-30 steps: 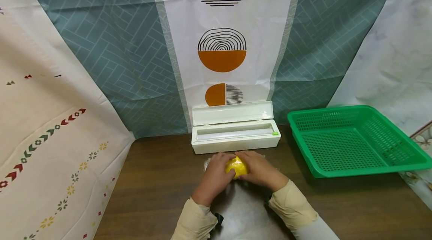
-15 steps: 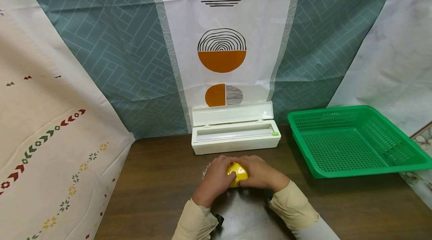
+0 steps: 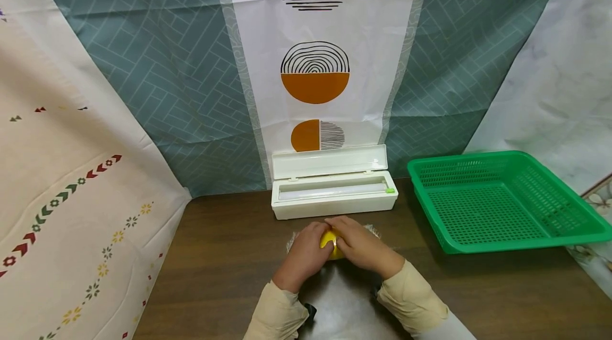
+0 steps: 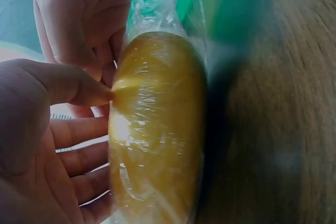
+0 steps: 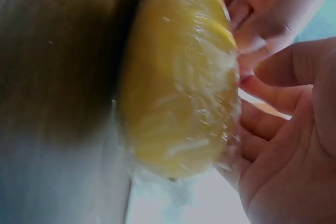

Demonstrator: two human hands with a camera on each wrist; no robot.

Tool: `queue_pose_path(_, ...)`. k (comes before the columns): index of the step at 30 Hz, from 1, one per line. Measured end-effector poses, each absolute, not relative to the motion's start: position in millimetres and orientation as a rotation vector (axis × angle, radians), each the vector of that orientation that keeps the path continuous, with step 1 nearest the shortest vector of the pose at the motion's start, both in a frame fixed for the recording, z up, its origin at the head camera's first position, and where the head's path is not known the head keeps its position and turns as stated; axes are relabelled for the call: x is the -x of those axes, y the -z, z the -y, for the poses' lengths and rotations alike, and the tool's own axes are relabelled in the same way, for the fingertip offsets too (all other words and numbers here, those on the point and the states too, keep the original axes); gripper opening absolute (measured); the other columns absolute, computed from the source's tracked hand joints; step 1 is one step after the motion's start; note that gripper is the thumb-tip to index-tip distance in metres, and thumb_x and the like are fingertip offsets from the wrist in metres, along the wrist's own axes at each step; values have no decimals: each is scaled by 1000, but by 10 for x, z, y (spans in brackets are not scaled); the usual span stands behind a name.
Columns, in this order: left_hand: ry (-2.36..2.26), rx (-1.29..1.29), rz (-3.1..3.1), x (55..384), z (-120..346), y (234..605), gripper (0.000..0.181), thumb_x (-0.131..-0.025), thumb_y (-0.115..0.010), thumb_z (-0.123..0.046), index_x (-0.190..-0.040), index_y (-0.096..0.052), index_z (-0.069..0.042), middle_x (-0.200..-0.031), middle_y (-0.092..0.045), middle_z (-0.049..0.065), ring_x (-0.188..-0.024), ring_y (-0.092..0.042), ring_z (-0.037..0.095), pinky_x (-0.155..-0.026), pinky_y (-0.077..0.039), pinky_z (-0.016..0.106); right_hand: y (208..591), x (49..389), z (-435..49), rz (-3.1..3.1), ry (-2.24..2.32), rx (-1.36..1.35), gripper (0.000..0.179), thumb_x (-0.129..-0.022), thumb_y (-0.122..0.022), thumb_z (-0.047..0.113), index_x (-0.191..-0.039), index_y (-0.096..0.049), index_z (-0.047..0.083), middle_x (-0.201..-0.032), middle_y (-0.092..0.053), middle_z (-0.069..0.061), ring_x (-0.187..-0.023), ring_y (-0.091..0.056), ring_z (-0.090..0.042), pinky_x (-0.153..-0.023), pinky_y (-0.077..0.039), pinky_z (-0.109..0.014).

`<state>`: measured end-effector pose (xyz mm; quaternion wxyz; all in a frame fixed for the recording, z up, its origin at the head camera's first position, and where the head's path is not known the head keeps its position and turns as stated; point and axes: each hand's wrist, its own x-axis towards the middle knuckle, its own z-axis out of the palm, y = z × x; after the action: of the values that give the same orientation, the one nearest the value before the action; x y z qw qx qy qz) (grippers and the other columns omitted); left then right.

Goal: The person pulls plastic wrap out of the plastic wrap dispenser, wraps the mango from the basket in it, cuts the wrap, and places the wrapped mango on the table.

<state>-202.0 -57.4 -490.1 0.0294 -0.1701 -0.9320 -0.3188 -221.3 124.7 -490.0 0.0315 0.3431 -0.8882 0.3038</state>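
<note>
A smooth, rounded yellow thing (image 3: 327, 237) wrapped in cling film stands on the table between the hands; its exact kind is not plain. In the left wrist view, the left thumb presses the near face of the yellow thing (image 4: 157, 129), with that hand's fingers behind it. The left hand (image 3: 306, 251) holds it from the left. Over its top and right side lies the right hand (image 3: 362, 243). In the right wrist view, the right thumb (image 5: 281, 66) is off the film, and the fingers touch the far side. Loose cling film (image 3: 373, 230) sticks out beyond the right hand.
Behind the hands is a white cling film dispenser (image 3: 334, 205) with its lid (image 3: 330, 162) up and a roll inside. A green plastic basket (image 3: 432, 212) stands at the right on the brown wooden table (image 3: 224, 260). Patterned cloths (image 3: 191, 90) hang behind.
The yellow thing first came slightly towards the person, then a little back. The right thumb has left its near face, the right hand has shifted, and film now shows at the right.
</note>
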Motion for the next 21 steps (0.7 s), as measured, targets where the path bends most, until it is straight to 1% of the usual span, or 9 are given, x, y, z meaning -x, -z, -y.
queue_pose_path(1,995,514,2874,2025,571,4913,38,-95,-65,-15,-130,-66,-2,-124,-67,13,-105,-63,27,-90,-48,46,4916,2215,-1232,2728,-933,-1051,45,-99,-55,2,-144,-55,-5,-136,-61,-18,-122,-61,-34,-103,-49,-52)
queue_pose_path(5,1075,465,2860,2051,559,4946,40,-98,-63,-15,-136,-61,-1,-127,-67,14,-107,-63,29,-96,-47,51,4971,2225,-1201,2720,-901,-1003,44,-100,-57,3,-144,-54,-6,-133,-62,-19,-121,-61,-35,-104,-49,-52)
queue_pose_path(12,1185,372,2842,2088,539,5000,49,-103,-58,-19,-147,-49,1,-135,-65,16,-111,-63,35,-96,-48,52,5033,2268,-1227,2722,-871,-957,36,-104,-55,8,-138,-60,-4,-138,-61,-23,-133,-53,-47,-111,-39,-62)
queue_pose_path(15,1182,381,2827,2098,545,5019,48,-104,-57,-19,-147,-49,2,-136,-64,18,-114,-63,36,-98,-49,53,5041,2285,-1241,2721,-870,-981,36,-106,-54,10,-138,-61,-4,-140,-61,-23,-134,-52,-48,-113,-37,-62)
queue_pose_path(19,1147,440,2807,2107,550,5033,44,-105,-56,-17,-144,-53,2,-135,-65,17,-116,-63,34,-100,-48,53,5050,2299,-1256,2726,-864,-1003,37,-107,-52,12,-140,-60,-4,-142,-60,-23,-136,-50,-49,-113,-36,-62)
queue_pose_path(21,1127,466,2812,2109,553,5039,45,-104,-56,-18,-145,-54,1,-136,-64,16,-116,-63,33,-101,-48,53,5055,2300,-1262,2734,-870,-1002,38,-108,-51,13,-141,-60,-4,-143,-60,-23,-137,-50,-49,-113,-36,-63)
